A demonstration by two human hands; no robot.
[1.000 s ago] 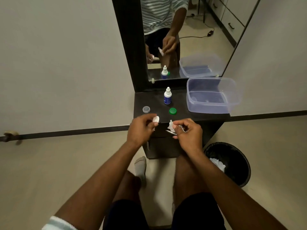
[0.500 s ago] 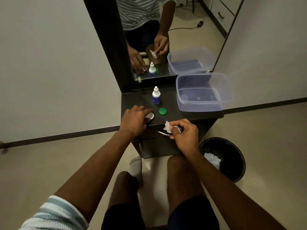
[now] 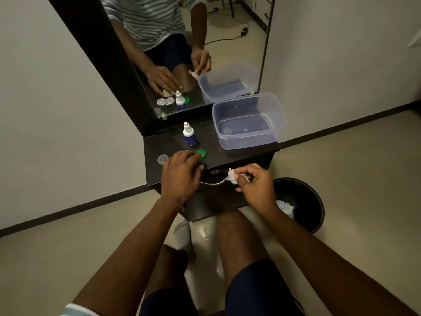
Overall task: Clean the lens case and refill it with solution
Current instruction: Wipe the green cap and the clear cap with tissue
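Observation:
My left hand (image 3: 180, 174) lies palm down over the front of the dark cabinet top (image 3: 227, 158), fingers spread, fingertips at the green cap (image 3: 201, 153). It hides the white lens case from direct view. The case's mirror reflection (image 3: 165, 101) shows it lying flat on the top just beyond those fingers. A clear cap (image 3: 162, 159) sits left of that hand. The blue-and-white solution bottle (image 3: 188, 134) stands upright behind. My right hand (image 3: 255, 183) pinches a crumpled white tissue (image 3: 233, 175) in front of the cabinet edge.
A clear plastic tub (image 3: 278, 115) holding some water sits at the top's right end. A black bin (image 3: 303, 199) with used tissues stands on the floor to the right. A curved metal drawer handle (image 3: 213, 183) runs between my hands. The mirror (image 3: 227, 30) rises behind.
My left hand carried the lens case from in front of the cabinet onto its top, set it down and spread its fingers toward the green cap. My right hand kept the tissue.

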